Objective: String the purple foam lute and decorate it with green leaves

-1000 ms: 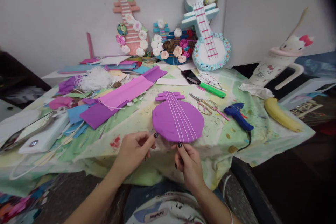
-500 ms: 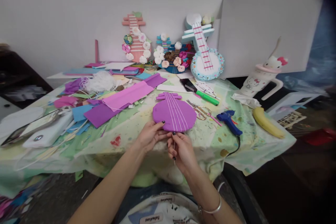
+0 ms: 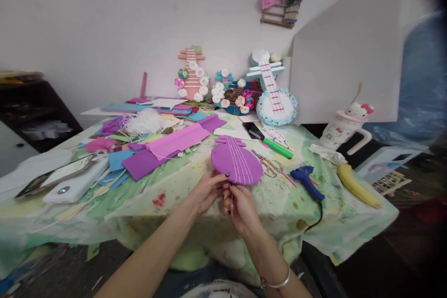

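A small purple foam guitar-like instrument [image 3: 223, 162] is held tilted at the table's front edge, with several white strings running down its neck and round body. My left hand [image 3: 208, 192] grips its lower left edge, thumb on top and fingers beneath. At the bottom edge, my right hand [image 3: 242, 206] is closed in a pinch on the thin white string, whose end hangs past the fingers. Just to the right of the instrument lie gold-handled scissors [image 3: 270, 166]. A blue glue gun [image 3: 307, 182] rests farther right.
Purple and pink foam sheets [image 3: 178, 142], a tangle of white string [image 3: 145, 122] and a phone [image 3: 59, 172] lie to the left. Behind stand decorated instruments [image 3: 277, 107]. A green-handled cutter [image 3: 277, 148], a banana [image 3: 358, 186] and a white tumbler [image 3: 338, 130] are on the right.
The camera view has tilted up, so more of the wall decoration shows and the table sits lower. Both hands keep nearly the same hold on the instrument and string.
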`<act>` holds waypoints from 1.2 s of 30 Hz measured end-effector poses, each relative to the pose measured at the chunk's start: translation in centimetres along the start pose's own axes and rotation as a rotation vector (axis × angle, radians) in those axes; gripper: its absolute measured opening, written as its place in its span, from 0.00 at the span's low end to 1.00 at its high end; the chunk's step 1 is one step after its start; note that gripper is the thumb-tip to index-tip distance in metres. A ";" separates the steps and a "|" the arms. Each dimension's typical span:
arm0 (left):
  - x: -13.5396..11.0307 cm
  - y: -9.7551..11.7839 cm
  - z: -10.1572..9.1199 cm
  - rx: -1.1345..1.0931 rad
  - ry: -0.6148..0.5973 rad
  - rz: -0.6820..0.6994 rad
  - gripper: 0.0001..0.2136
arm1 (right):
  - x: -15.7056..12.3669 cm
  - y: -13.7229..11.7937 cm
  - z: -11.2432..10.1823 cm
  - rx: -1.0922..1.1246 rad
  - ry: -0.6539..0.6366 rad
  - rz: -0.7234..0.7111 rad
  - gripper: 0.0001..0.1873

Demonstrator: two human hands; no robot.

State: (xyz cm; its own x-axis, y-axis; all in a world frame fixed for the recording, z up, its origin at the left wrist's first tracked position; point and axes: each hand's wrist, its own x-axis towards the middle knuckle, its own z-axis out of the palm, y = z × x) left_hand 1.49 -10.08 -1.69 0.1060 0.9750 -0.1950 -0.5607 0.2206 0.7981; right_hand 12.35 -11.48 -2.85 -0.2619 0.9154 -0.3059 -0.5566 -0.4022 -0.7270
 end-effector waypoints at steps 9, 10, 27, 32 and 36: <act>-0.9 -1.6 1.4 0.199 0.122 0.041 0.19 | -0.9 0.2 -0.6 0.009 -0.012 -0.051 0.12; -0.8 -1.7 1.5 0.211 0.140 0.052 0.20 | -1.1 0.3 -0.8 0.010 -0.016 -0.051 0.12; -1.4 -2.7 3.4 0.158 0.313 0.056 0.18 | -3.9 -0.7 -6.2 -0.644 0.020 -0.247 0.18; -1.4 -1.9 2.5 0.206 0.302 0.088 0.16 | -3.1 -7.6 -11.6 -1.191 0.670 -0.787 0.17; -1.4 -1.9 1.8 0.213 0.242 0.076 0.15 | -1.2 -11.7 -15.3 -1.606 1.045 -0.791 0.24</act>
State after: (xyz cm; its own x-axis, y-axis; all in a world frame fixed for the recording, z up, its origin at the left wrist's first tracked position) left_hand 3.91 -11.85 -1.87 -0.1419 0.9604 -0.2399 -0.3725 0.1727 0.9118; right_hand 31.20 -7.60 -3.36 0.4042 0.7408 0.5366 0.8825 -0.1615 -0.4418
